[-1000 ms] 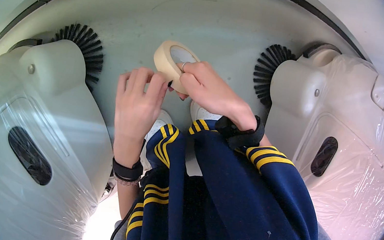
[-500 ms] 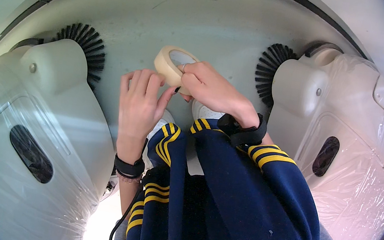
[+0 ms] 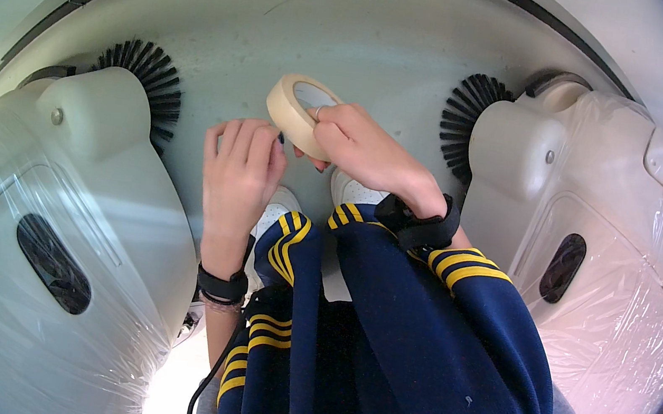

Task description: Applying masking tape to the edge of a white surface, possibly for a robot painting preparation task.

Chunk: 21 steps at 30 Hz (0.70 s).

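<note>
A cream roll of masking tape [image 3: 299,124] is tilted on its side in front of me. My right hand [image 3: 357,145] grips its right side, with fingers in the core and others beneath. Against the roll's left edge, my left hand [image 3: 241,167] has its thumb pressed to the index finger in a pinch. Whatever lies between those fingertips is hidden; any loose tape end there is too small to tell.
White machines wrapped in clear film flank me, one left [image 3: 42,158] and one right [image 3: 596,193]. Each carries a round black brush, left [image 3: 166,90] and right [image 3: 458,123]. My white shoes [image 3: 286,201] stand on the pale floor [image 3: 321,36] below my hands.
My left thumb has moved up and left from under the roll and closed against the index finger. The right hand and the roll have barely moved.
</note>
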{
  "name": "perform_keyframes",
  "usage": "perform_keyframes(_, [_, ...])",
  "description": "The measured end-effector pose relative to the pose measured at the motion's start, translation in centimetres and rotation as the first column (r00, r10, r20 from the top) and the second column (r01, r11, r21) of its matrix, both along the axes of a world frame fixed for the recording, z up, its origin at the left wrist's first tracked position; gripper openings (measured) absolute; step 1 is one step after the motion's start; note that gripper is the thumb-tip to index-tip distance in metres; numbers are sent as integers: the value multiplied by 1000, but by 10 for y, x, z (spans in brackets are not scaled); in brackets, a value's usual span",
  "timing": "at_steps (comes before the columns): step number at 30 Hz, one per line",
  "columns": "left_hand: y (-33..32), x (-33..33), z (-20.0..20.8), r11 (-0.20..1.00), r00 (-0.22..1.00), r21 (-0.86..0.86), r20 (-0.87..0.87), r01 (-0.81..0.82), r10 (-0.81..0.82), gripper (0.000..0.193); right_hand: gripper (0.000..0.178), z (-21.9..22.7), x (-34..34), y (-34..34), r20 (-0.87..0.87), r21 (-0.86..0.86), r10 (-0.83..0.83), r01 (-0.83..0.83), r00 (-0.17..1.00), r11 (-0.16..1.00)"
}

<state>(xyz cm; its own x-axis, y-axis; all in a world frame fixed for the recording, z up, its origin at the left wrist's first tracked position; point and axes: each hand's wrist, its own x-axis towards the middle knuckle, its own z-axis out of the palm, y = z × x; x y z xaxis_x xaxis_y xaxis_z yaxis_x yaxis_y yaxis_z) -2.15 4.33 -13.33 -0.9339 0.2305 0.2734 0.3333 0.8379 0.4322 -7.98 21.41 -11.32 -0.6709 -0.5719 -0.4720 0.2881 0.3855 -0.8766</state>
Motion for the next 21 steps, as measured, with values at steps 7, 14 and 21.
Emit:
perform_keyframes(7, [-4,5,1,999,999,24,25,-37,36,21,31,-7,2,-1,12,-37,-59,59,998,998])
perform_keyframes(14, [5,3,2,998,998,19,0,-62,62,23,32,-6,2,-1,-36,13,-86,86,996,996])
perform_keyframes(21, [2,4,1,928,976,335,192,-162,101,8,30,-8,2,-1,-61,39,-27,29,998,999])
